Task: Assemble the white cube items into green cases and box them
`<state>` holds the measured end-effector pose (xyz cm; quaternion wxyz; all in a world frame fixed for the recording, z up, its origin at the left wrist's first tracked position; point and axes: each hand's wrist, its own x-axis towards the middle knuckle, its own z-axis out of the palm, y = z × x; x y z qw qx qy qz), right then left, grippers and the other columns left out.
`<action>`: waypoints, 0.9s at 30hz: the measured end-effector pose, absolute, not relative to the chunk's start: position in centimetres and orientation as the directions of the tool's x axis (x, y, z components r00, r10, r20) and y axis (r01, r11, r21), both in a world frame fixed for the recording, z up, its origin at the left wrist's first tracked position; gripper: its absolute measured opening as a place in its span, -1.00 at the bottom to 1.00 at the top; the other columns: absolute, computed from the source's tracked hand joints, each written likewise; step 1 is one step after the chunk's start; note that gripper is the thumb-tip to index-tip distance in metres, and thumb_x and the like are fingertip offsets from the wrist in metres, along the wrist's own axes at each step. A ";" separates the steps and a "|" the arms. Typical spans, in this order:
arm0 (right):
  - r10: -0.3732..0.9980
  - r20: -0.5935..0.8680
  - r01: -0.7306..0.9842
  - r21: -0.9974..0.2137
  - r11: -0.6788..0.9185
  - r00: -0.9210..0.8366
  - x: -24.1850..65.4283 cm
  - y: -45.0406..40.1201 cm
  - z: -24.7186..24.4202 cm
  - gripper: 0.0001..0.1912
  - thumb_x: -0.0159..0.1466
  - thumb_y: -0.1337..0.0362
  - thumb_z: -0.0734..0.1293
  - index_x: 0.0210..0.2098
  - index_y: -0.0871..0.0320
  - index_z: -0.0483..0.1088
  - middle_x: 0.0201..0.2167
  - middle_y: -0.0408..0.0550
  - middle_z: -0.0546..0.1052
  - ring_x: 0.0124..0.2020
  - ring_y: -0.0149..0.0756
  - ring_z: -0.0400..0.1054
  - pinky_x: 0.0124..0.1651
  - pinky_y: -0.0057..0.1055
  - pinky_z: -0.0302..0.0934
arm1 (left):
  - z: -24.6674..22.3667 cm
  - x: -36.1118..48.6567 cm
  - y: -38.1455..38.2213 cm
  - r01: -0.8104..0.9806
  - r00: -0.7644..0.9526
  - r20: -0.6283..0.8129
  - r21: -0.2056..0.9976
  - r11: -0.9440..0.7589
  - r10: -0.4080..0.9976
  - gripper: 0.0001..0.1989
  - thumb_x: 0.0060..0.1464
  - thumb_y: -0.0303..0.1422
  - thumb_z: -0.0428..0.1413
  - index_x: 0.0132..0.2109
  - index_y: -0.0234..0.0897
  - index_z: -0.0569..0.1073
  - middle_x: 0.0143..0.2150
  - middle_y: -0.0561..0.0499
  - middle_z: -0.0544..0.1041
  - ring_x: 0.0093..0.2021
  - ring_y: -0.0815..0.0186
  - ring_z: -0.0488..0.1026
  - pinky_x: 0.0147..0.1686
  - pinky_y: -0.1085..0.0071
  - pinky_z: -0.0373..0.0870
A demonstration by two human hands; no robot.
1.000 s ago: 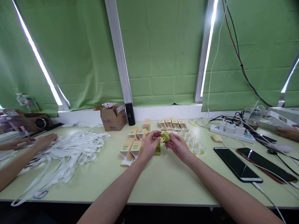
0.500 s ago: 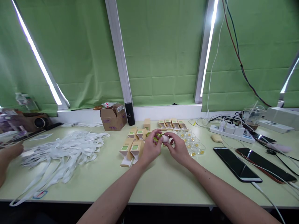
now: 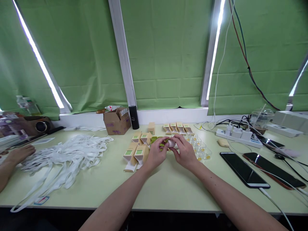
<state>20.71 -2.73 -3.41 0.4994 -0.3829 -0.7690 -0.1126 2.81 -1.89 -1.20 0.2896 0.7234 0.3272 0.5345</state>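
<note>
Between my two hands is a small, rounded whitish piece, its exact kind too small to tell. My left hand pinches it from the left and my right hand from the right, both above the table. Green pieces show just behind my left fingers, partly hidden. Left of my hands stand several small kraft-paper boxes with green labels and open flaps. Clear plastic cups or domes with yellow centres lie in rows beside my right hand.
A heap of white straps covers the table's left part, and a co-worker's hand rests by it. More kraft boxes line up behind. Phones, cables and a power strip occupy the right. A cardboard carton stands at the back.
My hands stay in nearly the same place, with the fingers shifted slightly around the whitish piece. The co-worker's hand at the left has moved right, towards the white straps.
</note>
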 end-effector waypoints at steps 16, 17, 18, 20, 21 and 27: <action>0.441 0.844 0.680 -0.132 0.721 -0.304 21.3 -2.5 -3.1 -0.69 0.52 0.25 0.21 0.21 0.07 0.39 0.02 0.15 0.53 -0.13 -0.11 0.52 -0.19 -0.21 0.46 | -1.0 2.9 -2.1 0.284 0.221 0.615 0.702 -0.653 0.757 -0.71 0.29 -0.32 0.15 0.10 -0.21 0.61 0.09 -0.17 0.66 0.02 0.12 0.63 -0.09 0.27 0.63; 0.444 0.841 0.681 -0.131 0.720 -0.309 21.2 -2.6 -3.1 -0.69 0.52 0.25 0.21 0.21 0.07 0.39 0.02 0.16 0.53 -0.12 -0.10 0.52 -0.18 -0.21 0.46 | -1.0 3.0 -2.1 0.289 0.213 0.611 0.707 -0.646 0.763 -0.71 0.28 -0.33 0.15 0.09 -0.21 0.61 0.08 -0.15 0.66 0.02 0.13 0.63 -0.10 0.28 0.62; 0.447 0.838 0.681 -0.130 0.720 -0.313 21.2 -2.6 -3.1 -0.69 0.52 0.25 0.21 0.21 0.07 0.38 0.03 0.16 0.53 -0.12 -0.09 0.52 -0.18 -0.21 0.46 | -1.0 3.0 -2.1 0.293 0.205 0.602 0.715 -0.635 0.772 -0.72 0.27 -0.35 0.15 0.08 -0.20 0.61 0.07 -0.14 0.66 0.00 0.14 0.63 -0.10 0.29 0.62; 0.456 0.830 0.686 -0.127 0.717 -0.322 21.1 -2.6 -3.0 -0.67 0.52 0.26 0.19 0.23 0.07 0.36 0.05 0.17 0.53 -0.11 -0.08 0.53 -0.18 -0.21 0.46 | -0.9 3.1 -2.1 0.295 0.195 0.580 0.734 -0.611 0.791 -0.71 0.24 -0.38 0.16 0.07 -0.20 0.62 0.05 -0.12 0.67 -0.04 0.16 0.63 -0.11 0.29 0.61; 0.460 0.826 0.691 -0.123 0.712 -0.327 21.1 -2.6 -3.0 -0.67 0.52 0.27 0.19 0.24 0.07 0.35 0.05 0.18 0.52 -0.11 -0.08 0.53 -0.18 -0.21 0.46 | -0.8 3.2 -2.0 0.295 0.190 0.573 0.741 -0.603 0.797 -0.71 0.23 -0.39 0.16 0.06 -0.19 0.62 0.04 -0.12 0.68 -0.07 0.17 0.63 -0.11 0.29 0.60; 0.467 0.813 0.746 -0.062 0.664 -0.348 20.5 -2.3 -3.2 -0.61 0.47 0.36 0.18 0.27 0.11 0.29 0.10 0.23 0.50 -0.09 -0.02 0.53 -0.18 -0.18 0.45 | -0.7 3.2 -1.9 0.308 0.184 0.571 0.740 -0.598 0.800 -0.71 0.22 -0.42 0.14 0.03 -0.18 0.64 0.00 -0.09 0.69 -0.12 0.19 0.62 -0.12 0.30 0.57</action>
